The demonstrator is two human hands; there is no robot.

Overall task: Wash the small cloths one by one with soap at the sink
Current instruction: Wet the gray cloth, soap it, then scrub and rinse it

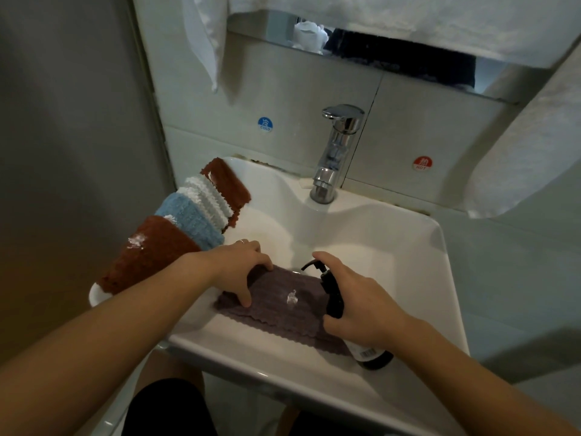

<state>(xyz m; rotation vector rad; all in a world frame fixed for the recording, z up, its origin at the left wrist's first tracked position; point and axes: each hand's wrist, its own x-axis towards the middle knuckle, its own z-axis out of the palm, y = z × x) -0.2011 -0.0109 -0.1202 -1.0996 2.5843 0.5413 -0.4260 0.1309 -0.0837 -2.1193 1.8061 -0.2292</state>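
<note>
Rust-brown terry shows first at the left: a brown cloth (147,253) draped over the left rim of the white sink (418,247), with a dab of white foam on it. Overlapping it up the rim lie a blue cloth (191,220), a white cloth (209,199) and another brown cloth (228,182), the row running toward the back wall. Above them, a round blue "COLD" sticker (265,124) sits on the wall.

The left hand (239,265) reaches into the basin and grips the near left corner of a grey-purple cloth (276,303), fingers curled over its edge and thumb pressed on top. This cloth lies spread across the front of the basin, a small blob of clear soap (292,298) on its middle.

The chrome faucet (334,152) stands behind the basin at centre. The right hand (361,305) clasps a dark pump bottle (334,298), tilted over the cloth's right end, its nozzle pointing left. A red "HOT" sticker (422,163) marks the wall at right.
</note>
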